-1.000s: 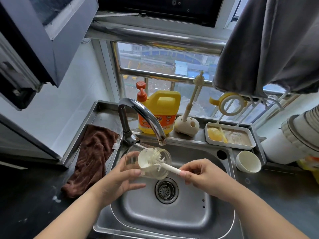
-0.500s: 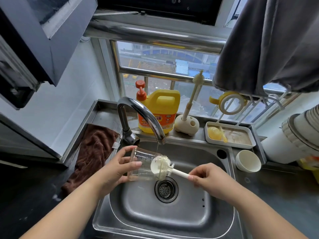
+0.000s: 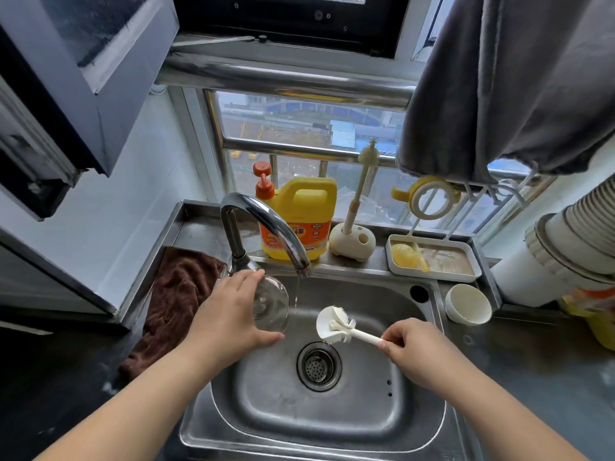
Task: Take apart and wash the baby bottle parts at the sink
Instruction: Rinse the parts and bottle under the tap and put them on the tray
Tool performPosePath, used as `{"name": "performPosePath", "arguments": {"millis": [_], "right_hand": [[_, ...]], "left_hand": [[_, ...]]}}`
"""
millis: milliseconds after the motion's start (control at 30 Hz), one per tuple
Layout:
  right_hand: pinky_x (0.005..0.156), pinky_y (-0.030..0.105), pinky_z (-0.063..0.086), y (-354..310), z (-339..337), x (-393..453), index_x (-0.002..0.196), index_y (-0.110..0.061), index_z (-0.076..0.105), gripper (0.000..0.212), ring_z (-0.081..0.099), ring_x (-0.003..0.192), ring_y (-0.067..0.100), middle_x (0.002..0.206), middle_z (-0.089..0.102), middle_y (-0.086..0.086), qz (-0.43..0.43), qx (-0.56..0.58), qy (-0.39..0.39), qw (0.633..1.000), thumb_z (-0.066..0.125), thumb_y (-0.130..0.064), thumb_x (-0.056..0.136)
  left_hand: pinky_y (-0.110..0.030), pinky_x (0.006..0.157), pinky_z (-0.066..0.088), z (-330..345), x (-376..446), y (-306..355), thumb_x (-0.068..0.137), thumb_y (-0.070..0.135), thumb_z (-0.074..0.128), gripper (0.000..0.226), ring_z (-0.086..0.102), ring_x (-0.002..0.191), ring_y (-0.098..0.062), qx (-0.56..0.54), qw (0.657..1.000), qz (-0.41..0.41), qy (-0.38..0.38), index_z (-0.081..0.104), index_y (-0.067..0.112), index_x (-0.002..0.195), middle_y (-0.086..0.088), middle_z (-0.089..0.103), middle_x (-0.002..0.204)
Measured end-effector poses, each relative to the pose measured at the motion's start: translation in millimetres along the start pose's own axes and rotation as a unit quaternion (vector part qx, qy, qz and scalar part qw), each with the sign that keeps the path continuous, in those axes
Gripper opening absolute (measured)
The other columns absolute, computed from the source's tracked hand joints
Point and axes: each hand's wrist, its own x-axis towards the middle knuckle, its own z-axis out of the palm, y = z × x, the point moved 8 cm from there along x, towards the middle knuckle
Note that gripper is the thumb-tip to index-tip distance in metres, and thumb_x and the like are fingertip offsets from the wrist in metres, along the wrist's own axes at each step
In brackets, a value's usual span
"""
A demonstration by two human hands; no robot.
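Observation:
My left hand [image 3: 229, 314] grips the clear bottle body [image 3: 270, 306] over the left side of the steel sink [image 3: 319, 427], just left of a thin stream of water falling from the faucet [image 3: 266, 224]. My right hand [image 3: 412, 347] holds the white handle of a bottle brush [image 3: 334, 326], whose round head hangs free above the drain [image 3: 318, 366], apart from the bottle. A yellow ring with handles [image 3: 429, 197] hangs on the drying rack, and a yellow part [image 3: 404, 254] lies in the white tray [image 3: 432, 272].
On the ledge behind the sink stand a yellow detergent jug [image 3: 299, 221] and a thin brush in a cream holder [image 3: 352, 241]. A white cap [image 3: 467, 304] sits right of the sink. A brown towel [image 3: 176, 301] lies left. Grey cloth [image 3: 506, 81] hangs overhead.
The brush was inside the bottle a second ago; my right hand has pulled it out to the right. My left hand has turned the bottle and moved it left.

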Motion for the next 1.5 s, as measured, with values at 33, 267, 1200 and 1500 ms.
{"name": "performPosePath", "arguments": {"millis": [33,267,1200,1500], "right_hand": [[0.066,0.025,0.045,-0.3,-0.9,-1.0,0.08,-0.033,0.062,0.013,0.063,0.078,0.014,0.081,0.066,-0.008,0.0,-0.002,0.004,1.0,0.058,-0.039,0.09],[0.07,0.028,0.049,-2.7,-4.3,-6.6,0.091,-0.031,0.068,0.014,0.063,0.079,0.014,0.082,0.066,-0.009,-0.003,0.011,0.022,1.0,0.057,-0.039,0.09],[0.053,0.01,0.034,41.7,-3.1,-16.5,0.081,-0.036,0.066,0.01,0.054,0.065,-0.002,0.068,0.062,-0.016,0.052,0.113,0.061,0.99,0.062,-0.031,0.089],[0.038,0.011,0.034,2.5,14.3,-3.0,0.079,-0.024,0.065,0.018,0.046,0.047,0.003,0.063,0.062,-0.007,0.047,0.207,0.018,0.977,0.055,-0.026,0.094]], "left_hand": [[-0.027,0.106,0.031,-1.5,-1.7,2.5,0.059,0.057,0.08,0.107,0.033,0.131,-0.016,0.017,1.0,0.007,0.003,0.03,0.02,0.147,0.006,0.037,0.145],[-0.029,0.104,0.034,-9.6,-3.5,8.8,0.062,0.061,0.076,0.107,0.031,0.131,-0.017,0.015,0.999,0.015,0.028,0.027,0.022,0.149,0.005,0.036,0.145],[-0.042,0.09,0.052,72.6,10.2,-24.3,0.038,0.05,0.084,0.089,0.059,0.108,-0.02,-0.494,0.848,-0.178,-0.066,0.048,0.041,0.119,-0.003,0.053,0.122],[-0.034,0.073,0.057,75.7,-16.2,-41.8,0.034,0.047,0.079,0.088,0.065,0.095,-0.018,-0.548,0.801,-0.226,-0.084,0.049,0.022,0.112,-0.01,0.066,0.108]]}}
